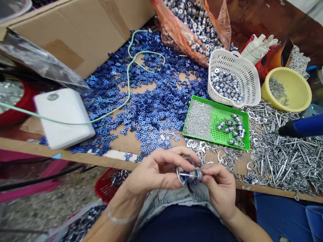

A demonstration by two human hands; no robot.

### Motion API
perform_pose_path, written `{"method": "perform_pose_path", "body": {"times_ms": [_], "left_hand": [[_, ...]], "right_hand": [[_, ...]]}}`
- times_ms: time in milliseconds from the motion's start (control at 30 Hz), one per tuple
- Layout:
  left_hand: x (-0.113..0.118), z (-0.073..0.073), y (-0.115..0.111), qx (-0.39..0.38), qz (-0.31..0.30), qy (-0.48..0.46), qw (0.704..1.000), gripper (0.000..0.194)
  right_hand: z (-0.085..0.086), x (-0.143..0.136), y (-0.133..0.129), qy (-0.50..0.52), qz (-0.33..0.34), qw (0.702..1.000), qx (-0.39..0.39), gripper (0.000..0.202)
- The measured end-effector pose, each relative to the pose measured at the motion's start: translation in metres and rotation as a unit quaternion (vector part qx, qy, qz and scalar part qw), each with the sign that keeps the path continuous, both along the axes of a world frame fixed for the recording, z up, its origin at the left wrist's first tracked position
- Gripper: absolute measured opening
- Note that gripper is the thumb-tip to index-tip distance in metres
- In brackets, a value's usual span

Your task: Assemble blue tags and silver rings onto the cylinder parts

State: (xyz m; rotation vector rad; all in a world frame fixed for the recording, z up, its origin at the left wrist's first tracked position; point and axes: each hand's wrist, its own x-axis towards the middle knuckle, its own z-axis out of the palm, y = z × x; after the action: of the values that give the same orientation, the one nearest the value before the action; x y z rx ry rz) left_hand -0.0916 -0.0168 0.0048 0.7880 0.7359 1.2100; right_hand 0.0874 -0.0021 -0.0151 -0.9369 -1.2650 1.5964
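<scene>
Above my lap, at the table's front edge, my left hand and my right hand are closed on one small silver-and-blue metal assembly. It has a ring-like plate on its left side, a thin rod and a ribbed silver cylinder. My left fingers and thumb grip the plate end, while my right fingertips pinch the cylinder end. My fingers hide part of it. Just beyond my hands lies a green tray holding tiny silver pieces on its left and several silver-and-blue cylinders on its right.
Blue Y-shaped parts cover the table's middle. A white basket, an orange bag and a yellow bowl stand behind. Silver rods heap up at right under a blue tool. A green cord crosses toward a white box.
</scene>
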Motion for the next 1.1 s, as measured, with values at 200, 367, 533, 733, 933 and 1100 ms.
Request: {"method": "perform_pose_path", "body": {"times_ms": [200,367,533,733,933,1100], "left_hand": [[0.043,-0.002,0.006,-0.039,0.04,-0.257,0.965,0.019],[0.047,0.0,-0.002,0.029,0.152,-0.067,0.986,0.008],[0.039,-0.009,0.0,0.273,0.268,0.34,0.859,0.034],[0.039,-0.023,0.007,0.34,0.305,0.428,0.78,0.038],[0.042,-0.024,0.006,0.344,0.284,0.411,0.795,0.04],[0.042,-0.027,0.007,0.345,0.273,0.393,0.807,0.04]], "right_hand": [[-0.006,-0.002,-0.004,-0.058,0.006,0.991,0.122,0.01],[0.016,0.009,0.007,-0.282,0.004,0.913,0.296,0.017],[0.042,0.017,0.01,-0.253,0.149,0.935,0.2,0.044],[0.045,0.018,0.009,-0.163,0.156,0.973,0.046,0.038],[0.037,0.015,0.014,-0.03,0.149,0.976,-0.156,0.025],[0.033,0.013,0.018,-0.023,0.135,0.971,-0.198,0.027]]}}
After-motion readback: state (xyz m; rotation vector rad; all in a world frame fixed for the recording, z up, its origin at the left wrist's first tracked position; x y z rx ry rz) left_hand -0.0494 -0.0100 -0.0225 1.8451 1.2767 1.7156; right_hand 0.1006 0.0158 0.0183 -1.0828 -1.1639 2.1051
